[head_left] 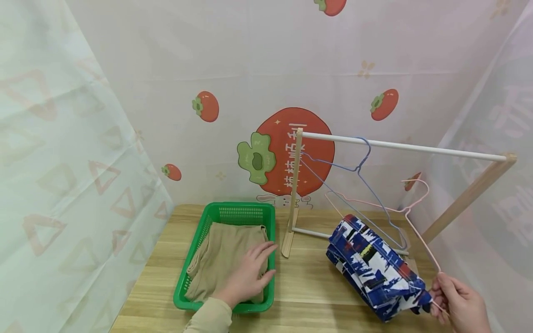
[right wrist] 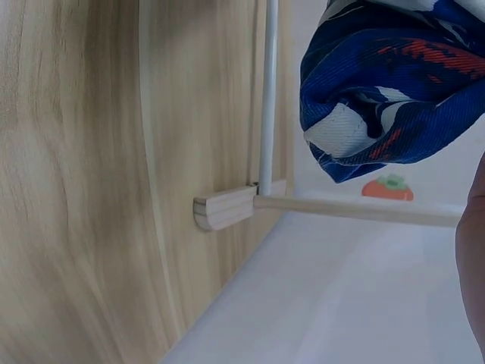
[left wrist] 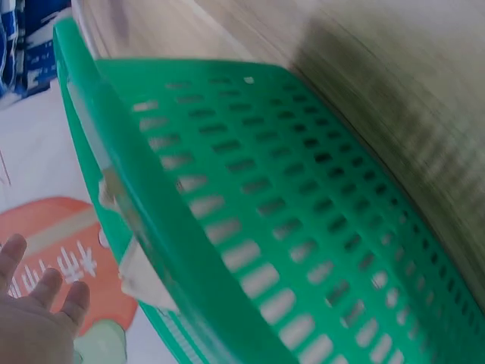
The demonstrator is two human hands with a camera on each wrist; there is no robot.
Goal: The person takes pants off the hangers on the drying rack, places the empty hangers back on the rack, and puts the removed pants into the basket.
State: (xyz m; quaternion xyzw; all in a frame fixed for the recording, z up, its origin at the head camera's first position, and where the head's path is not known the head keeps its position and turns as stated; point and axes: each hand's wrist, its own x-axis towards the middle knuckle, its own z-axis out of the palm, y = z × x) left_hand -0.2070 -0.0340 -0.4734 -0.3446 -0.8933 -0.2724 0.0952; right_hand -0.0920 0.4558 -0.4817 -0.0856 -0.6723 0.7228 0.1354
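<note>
The right hand (head_left: 460, 300) pinches the near-right end of a pink hanger (head_left: 423, 241) in front of the rack (head_left: 399, 145). Its long axis slants from far left to near right — hook toward the rack's right post — with a blue-white patterned garment (head_left: 374, 266) along its lower bar. The left hand (head_left: 247, 277), fingers extended, is over khaki cloth (head_left: 226, 249) in a green basket (head_left: 272, 222). White Chinese characters (head_left: 296, 157) run vertically behind.

A green rectangular plastic basket (head_left: 241, 204) is sitting left of a white-barred wooden rack (head_left: 399, 146).
Folded tan cloth (head_left: 226, 249) is lying inside; a thin blue hanger (head_left: 359, 169) is hanging on the rack; before it, a blue-and-white patterned fabric garment (head_left: 374, 268) is hanging on a thin pink hanger (head_left: 408, 211).
</note>
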